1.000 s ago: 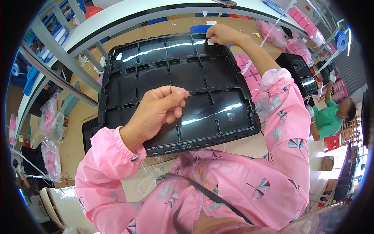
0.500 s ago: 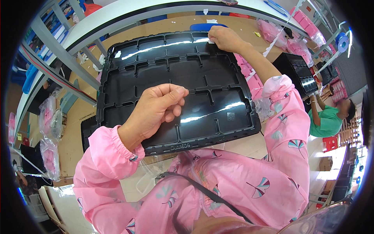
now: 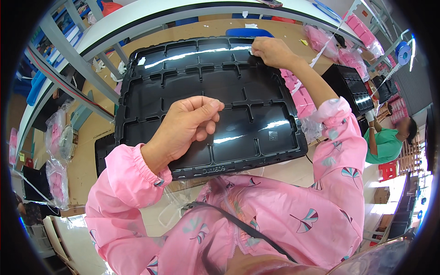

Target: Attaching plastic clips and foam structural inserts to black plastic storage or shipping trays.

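Observation:
A large black plastic tray [image 3: 197, 87] with moulded ridges and shallow compartments lies in front of me. My left hand [image 3: 190, 121] hovers over its middle, thumb and forefinger pinched and the other fingers curled; anything in the pinch is too small to make out. At the tray's far right corner, my right hand [image 3: 273, 52] is closed, fingertips down at the rim, with a sliver of a small white label [image 3: 251, 52] showing under them. Another white label [image 3: 141, 61] sits near the tray's far left corner.
Beneath the tray is a brown table [image 3: 183, 31], with a blue object [image 3: 250, 32] behind the tray. Grey metal frame bars [image 3: 75, 52] rise at left. Pink moulded trays [image 3: 302, 101] lie at right, near stacked black trays [image 3: 350, 85] and a person in green [image 3: 384, 144].
My right hand has shifted slightly right and toward me, and less of the white label shows beneath its fingers. My left hand keeps its pinch almost in place.

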### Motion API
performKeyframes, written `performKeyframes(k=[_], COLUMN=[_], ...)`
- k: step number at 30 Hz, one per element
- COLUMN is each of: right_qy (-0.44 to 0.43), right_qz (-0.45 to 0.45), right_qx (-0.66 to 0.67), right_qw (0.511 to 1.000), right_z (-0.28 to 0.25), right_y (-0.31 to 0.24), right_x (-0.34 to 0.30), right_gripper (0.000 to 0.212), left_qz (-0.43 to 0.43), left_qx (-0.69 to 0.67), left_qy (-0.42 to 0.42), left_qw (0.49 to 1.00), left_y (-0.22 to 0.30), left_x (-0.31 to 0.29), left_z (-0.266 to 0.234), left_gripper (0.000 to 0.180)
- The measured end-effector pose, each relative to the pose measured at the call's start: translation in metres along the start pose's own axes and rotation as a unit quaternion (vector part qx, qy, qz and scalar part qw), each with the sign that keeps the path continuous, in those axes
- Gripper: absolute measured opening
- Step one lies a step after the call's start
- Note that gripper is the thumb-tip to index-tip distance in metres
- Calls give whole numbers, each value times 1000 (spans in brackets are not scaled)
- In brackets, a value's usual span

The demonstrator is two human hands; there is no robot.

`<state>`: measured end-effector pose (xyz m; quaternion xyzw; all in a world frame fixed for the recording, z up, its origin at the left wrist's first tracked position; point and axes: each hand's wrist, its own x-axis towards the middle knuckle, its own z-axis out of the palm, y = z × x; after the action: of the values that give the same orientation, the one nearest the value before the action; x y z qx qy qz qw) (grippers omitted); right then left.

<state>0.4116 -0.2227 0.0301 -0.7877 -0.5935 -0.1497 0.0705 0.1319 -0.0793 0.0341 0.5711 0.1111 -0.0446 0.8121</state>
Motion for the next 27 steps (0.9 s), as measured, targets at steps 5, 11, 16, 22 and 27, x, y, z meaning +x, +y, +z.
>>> performKeyframes(k=[5,11,16,22,27], right_qy=[28,-27,-70,38,25], right_qz=[53,-17,-42,-55,0], right_qx=[299,516,533,357,296], right_qw=[952,856,843,932,955], right_z=[-31,-45,-44,-11,37], right_y=[-47,-144,-165,-148,-160], right_x=[-21,-18,8,100,177], right_gripper=[5,9,8,19,18], left_qz=[10,29,72,62,67], left_qx=[-37,-82,-56,-23,-18], left_qy=[18,10,38,90,80], left_qw=[999,996,995,994,994], left_y=[-1,9,9,13,15], left_x=[1,-6,-17,-32,-43], left_z=[1,1,-21,-45,-54], left_gripper=[31,41,32,25,23])
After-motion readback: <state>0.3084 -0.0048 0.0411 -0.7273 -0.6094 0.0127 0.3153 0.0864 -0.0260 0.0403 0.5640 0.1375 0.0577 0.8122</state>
